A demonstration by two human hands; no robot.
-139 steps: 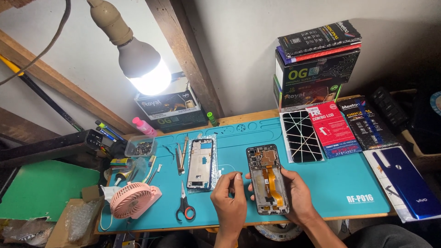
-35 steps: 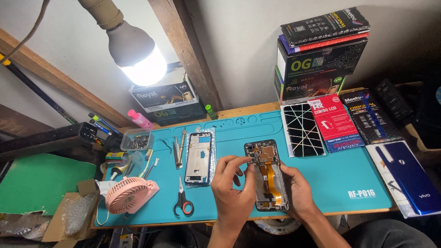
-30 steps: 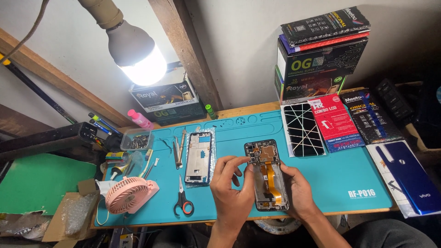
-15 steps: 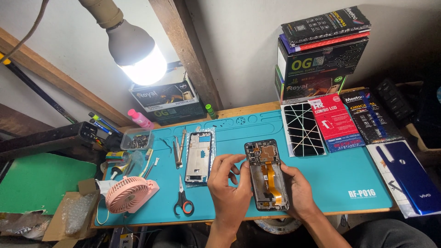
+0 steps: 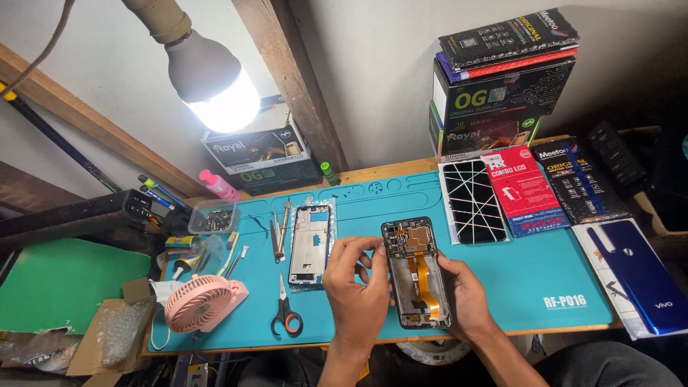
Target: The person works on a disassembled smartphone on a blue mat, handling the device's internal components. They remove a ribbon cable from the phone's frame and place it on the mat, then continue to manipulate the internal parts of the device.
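An opened phone (image 5: 416,269) with its back off lies on the teal work mat (image 5: 530,287), showing a dark board and an orange flex cable. My left hand (image 5: 356,287) rests on the phone's left edge, fingers curled near its upper corner. My right hand (image 5: 464,297) grips the phone's lower right side. Left of my hands lies a phone frame (image 5: 311,244) in a clear sleeve, with red-handled scissors (image 5: 285,315) below it and tweezers (image 5: 278,231) beside it.
A pink hand fan (image 5: 201,302) and a small parts tray (image 5: 213,218) sit at the mat's left. A cracked screen (image 5: 471,201), red and dark boxes (image 5: 524,190) and a blue back cover (image 5: 638,276) lie right. Stacked boxes (image 5: 502,79) stand behind; a lit bulb (image 5: 211,82) hangs above.
My left hand slid from pinching the phone's top left corner down onto its left edge. The phone and my right hand have stayed put.
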